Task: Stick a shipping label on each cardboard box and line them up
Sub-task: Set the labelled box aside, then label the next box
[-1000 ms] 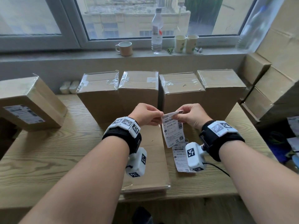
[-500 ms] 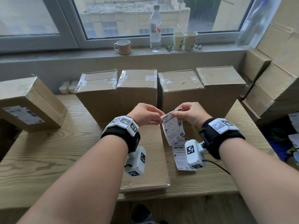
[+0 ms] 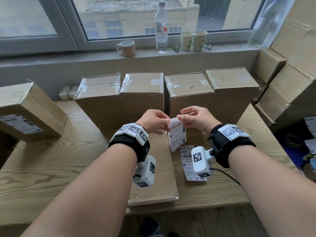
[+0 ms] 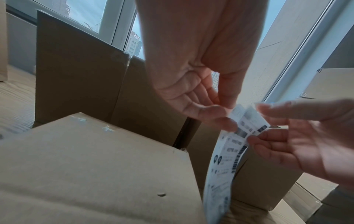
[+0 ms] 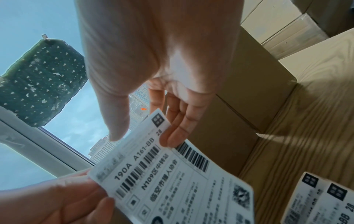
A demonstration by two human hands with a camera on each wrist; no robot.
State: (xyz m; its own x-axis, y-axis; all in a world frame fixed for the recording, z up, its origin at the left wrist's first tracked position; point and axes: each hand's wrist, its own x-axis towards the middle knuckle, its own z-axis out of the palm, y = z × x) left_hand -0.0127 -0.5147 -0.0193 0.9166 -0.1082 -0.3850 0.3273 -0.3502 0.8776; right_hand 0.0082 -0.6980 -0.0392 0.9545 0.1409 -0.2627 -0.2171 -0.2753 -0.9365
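Note:
A white shipping label (image 3: 177, 134) hangs between my two hands above the wooden table (image 3: 51, 168). My left hand (image 3: 166, 124) pinches its top left corner (image 4: 237, 121). My right hand (image 3: 179, 119) pinches the top right edge, thumb in front and fingers (image 5: 172, 139) behind. At the top the label (image 5: 172, 174) seems to split into two layers. A flat cardboard box (image 3: 160, 177) lies under my left wrist, its bare top facing up (image 4: 95, 166). Several plain boxes (image 3: 100, 100) stand in a row behind my hands.
Spare labels (image 3: 187, 159) lie on the table right of the flat box. A labelled box (image 3: 29, 112) stands at the far left. More cartons (image 3: 287, 79) are stacked at the right. A mug (image 3: 126, 48), bottle (image 3: 161, 26) and paper cups (image 3: 193, 41) are on the windowsill.
Both hands still hold the label. The right hand's fingers have spread and shifted on the top edge, and the label hangs a little higher and closer to the row of boxes.

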